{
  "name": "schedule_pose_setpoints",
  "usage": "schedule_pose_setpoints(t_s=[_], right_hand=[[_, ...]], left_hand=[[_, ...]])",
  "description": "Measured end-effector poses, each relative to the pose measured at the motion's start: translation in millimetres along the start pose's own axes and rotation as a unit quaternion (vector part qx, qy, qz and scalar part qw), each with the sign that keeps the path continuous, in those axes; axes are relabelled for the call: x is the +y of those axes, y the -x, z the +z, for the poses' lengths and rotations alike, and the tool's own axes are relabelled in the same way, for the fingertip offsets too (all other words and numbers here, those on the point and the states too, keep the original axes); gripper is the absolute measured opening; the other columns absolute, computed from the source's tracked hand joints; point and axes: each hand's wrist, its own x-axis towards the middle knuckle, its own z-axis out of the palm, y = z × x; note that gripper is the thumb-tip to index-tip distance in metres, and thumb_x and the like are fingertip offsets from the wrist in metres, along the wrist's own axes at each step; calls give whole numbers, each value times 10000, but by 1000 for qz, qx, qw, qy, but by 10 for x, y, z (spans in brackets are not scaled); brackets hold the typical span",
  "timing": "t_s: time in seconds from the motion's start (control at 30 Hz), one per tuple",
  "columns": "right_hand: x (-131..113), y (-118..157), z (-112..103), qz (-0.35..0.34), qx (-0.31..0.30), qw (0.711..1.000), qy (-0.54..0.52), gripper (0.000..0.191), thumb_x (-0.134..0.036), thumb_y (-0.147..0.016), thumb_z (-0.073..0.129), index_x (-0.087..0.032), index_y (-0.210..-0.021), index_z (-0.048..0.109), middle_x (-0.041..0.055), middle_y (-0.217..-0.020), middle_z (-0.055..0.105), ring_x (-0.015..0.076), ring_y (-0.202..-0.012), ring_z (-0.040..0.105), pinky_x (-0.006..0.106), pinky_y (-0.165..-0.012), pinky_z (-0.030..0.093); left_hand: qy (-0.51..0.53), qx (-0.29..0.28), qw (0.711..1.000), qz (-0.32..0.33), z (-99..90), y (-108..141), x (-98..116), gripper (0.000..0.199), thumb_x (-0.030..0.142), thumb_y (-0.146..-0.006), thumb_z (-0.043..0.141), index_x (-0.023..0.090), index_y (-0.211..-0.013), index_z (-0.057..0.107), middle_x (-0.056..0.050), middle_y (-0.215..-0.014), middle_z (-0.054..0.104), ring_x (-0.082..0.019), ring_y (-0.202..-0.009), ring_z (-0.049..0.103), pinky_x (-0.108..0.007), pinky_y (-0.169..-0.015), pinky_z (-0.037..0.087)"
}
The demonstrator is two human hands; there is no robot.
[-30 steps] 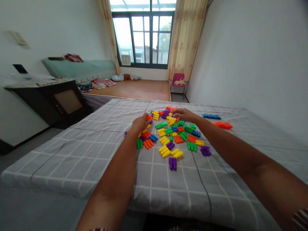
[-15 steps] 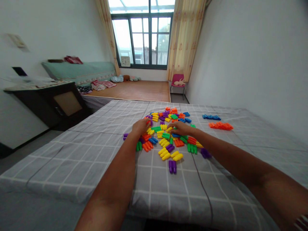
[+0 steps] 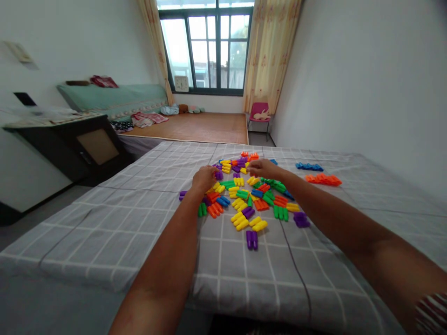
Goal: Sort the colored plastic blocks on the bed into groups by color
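Many small plastic building blocks in yellow, purple, green, orange and blue lie spread over a checked grey cloth [image 3: 122, 218]. At the left of the pile, my left hand [image 3: 204, 178] has its fingers curled around a purple block [image 3: 218, 175] at the fingertips. My right hand [image 3: 264, 168] hovers over the far right part of the pile, fingers bent and apart, close to a yellow block [image 3: 243, 170]. What lies beneath that palm is hidden. Nearer to me are a pair of purple blocks [image 3: 252, 240] and yellow blocks [image 3: 240, 221].
To the right, apart from the pile, lie a joined blue row [image 3: 309, 166] and a joined orange row [image 3: 323, 180]. Beyond the cloth stand a bed with a brown mat [image 3: 206, 125], a pink chair [image 3: 259, 111] and, left, a dark cabinet [image 3: 96, 146].
My right hand has moved away from me, from the yellow and green blocks mid-pile to the far right part. My left hand has stayed nearly in place. The view has tipped slightly down.
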Motion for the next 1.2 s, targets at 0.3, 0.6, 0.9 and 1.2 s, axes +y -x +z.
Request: schedule_pose_setpoints(t_s=[0.3,0.6,0.9,1.2], right_hand=[[429,385,-422,68,28,986,149,242,-300,-847,575,-185,-986,735,52,-901,738,182,-808,651,257,-701,458],[356,469,81,67,-10,985,159,400,-395,-839,656,-197,-1186,656,95,-1108,718,235,-953,671,300,-799,493],[-226,-277,243,-11,27,984,176,239,-295,-893,587,-195,-1074,707,90,-1125,712,222,-991,652,288,-844,469],[-227,-842,653,56,52,986,150,382,-394,-817,683,-143,-1096,613,145,-1019,709,218,-823,654,279,-680,485]], left_hand=[[-2,-10,1000,26,20,-14,64,389,198,-896,407,307,-1102,718,-46,-1124,691,-208,-988,646,-278,-794,504],[4,-21,1000,-8,61,-14,-53,363,247,-879,473,269,-1163,698,-73,-1195,669,-200,-1009,643,-260,-839,493],[32,-45,998,-4,28,30,-25,333,303,-893,455,294,-1091,723,-23,-1086,735,-194,-981,663,-250,-814,480],[13,-52,998,-14,-9,86,9,336,297,-898,446,309,-1092,720,-29,-1063,741,-199,-941,674,-259,-759,476]])
